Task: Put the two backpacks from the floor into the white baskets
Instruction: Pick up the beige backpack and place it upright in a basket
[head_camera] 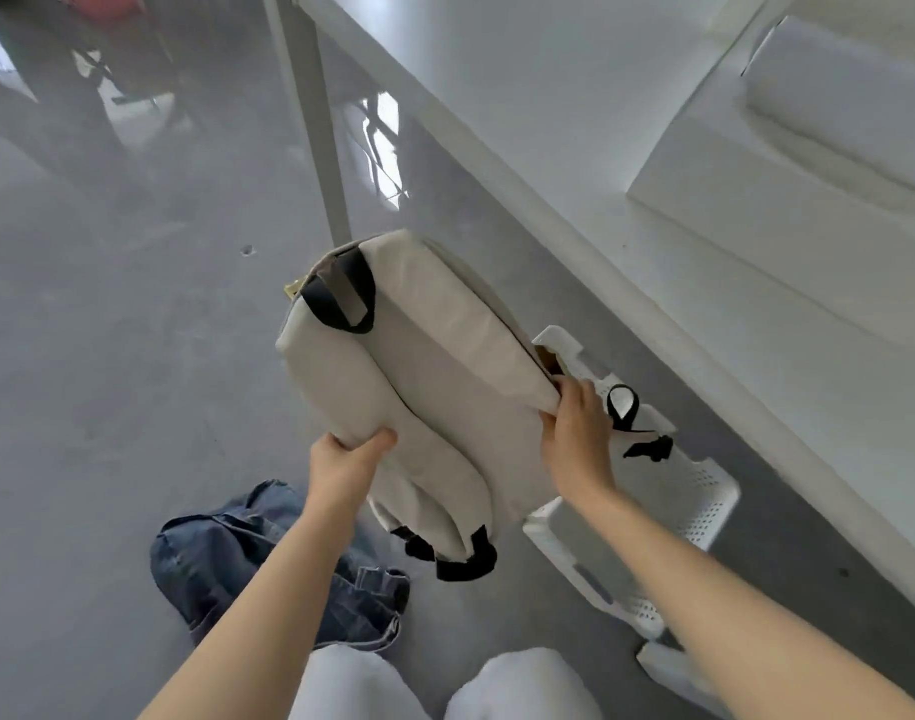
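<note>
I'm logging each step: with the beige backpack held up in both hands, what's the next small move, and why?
Probably shift the beige backpack rightward and lower it into the white basket. Both the left hand and right hand grip it above the floor, beside the basket, whose opening looks free.

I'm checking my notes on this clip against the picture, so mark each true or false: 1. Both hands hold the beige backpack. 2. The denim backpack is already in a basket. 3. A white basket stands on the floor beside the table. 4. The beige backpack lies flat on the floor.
1. True: the left hand and right hand grip the beige backpack.
2. False: the denim backpack lies on the floor.
3. True: the white basket stands on the floor beside the table.
4. False: it is held up in the air.
</note>
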### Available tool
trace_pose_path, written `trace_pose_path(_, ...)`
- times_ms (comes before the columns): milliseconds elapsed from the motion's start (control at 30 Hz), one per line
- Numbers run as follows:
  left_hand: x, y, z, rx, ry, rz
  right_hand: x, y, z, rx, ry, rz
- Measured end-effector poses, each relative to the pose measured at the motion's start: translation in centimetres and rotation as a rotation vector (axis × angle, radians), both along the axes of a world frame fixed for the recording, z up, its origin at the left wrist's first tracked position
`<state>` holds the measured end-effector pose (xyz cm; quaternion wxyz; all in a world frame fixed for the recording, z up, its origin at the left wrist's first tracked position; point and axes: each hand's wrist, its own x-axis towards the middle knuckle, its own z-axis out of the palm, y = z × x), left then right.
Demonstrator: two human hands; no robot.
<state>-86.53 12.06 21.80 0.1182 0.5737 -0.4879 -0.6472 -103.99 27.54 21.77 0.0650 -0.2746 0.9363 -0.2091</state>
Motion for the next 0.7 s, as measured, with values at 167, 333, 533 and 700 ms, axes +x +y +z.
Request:
trace_pose_path(167,-4.8,-0.4,-5.3,-0.06,0.16,-0.101,-6.4,-1.3,-7.0,-0.059,0.138,-0.094)
trace_pose_path(333,-9.1,1.3,-9.5,-0.163,0.299,-0.201,-10.5,-0.3,-14.3,-0.137,0.065,-0.166)
trace_pose_path(533,-13.0,3.5,-13.2,-0.428,0.444,-0.271,-12.9,1.4,-17.3,-0.106,-0.047,-0.316)
trace_pose_path(700,-15.3,6.4,-12.8,-0.565,0.457,-0.409,-9.4,0.9,-10.7,-0.425,-0.204,-0.347)
